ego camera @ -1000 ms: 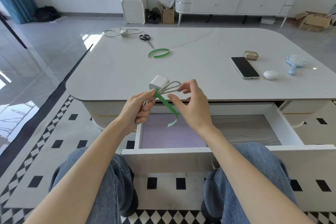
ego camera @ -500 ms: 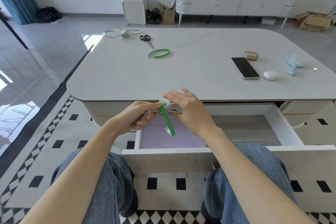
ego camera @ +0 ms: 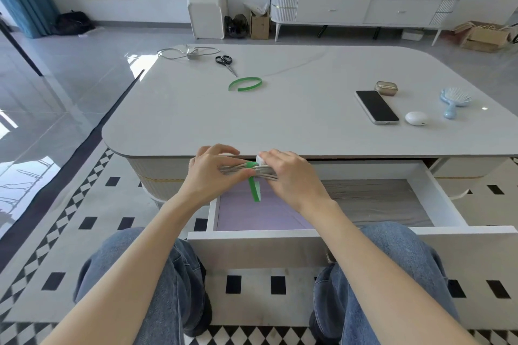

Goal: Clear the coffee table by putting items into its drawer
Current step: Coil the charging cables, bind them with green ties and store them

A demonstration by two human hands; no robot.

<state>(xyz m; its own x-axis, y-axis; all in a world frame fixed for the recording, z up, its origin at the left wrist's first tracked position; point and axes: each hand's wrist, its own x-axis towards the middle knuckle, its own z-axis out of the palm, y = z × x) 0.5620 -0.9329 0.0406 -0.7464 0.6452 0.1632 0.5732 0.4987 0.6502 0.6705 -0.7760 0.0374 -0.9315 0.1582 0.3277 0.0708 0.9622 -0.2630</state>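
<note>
We hold the coiled charger cable (ego camera: 265, 173) in both hands, just in front of the coffee table (ego camera: 280, 126) edge and over the back of the open drawer (ego camera: 441, 199). A second ago the loops stood loose and higher, above the tabletop, with the green strap (ego camera: 253, 190) hanging slack. Now the bundle is lower and flattened into a tight bunch, and the strap circles its middle, its free tail dangling over the drawer's purple liner. Our left hand (ego camera: 213, 173) grips the left end, fingers curled round the strands and thumb at the strap. Our right hand (ego camera: 290, 176) closes over the right end and the white plug (ego camera: 260, 160). We judge the binding nearly done: the tail needs fastening, then the bundle can drop into the drawer below. Still on the table are the second cable (ego camera: 187, 52), scissors (ego camera: 225, 63), another green strap (ego camera: 245, 83), the phone (ego camera: 377, 106), a metal case (ego camera: 386, 87), a white pod (ego camera: 416, 118) and the blue hairbrush (ego camera: 454, 99).
</note>
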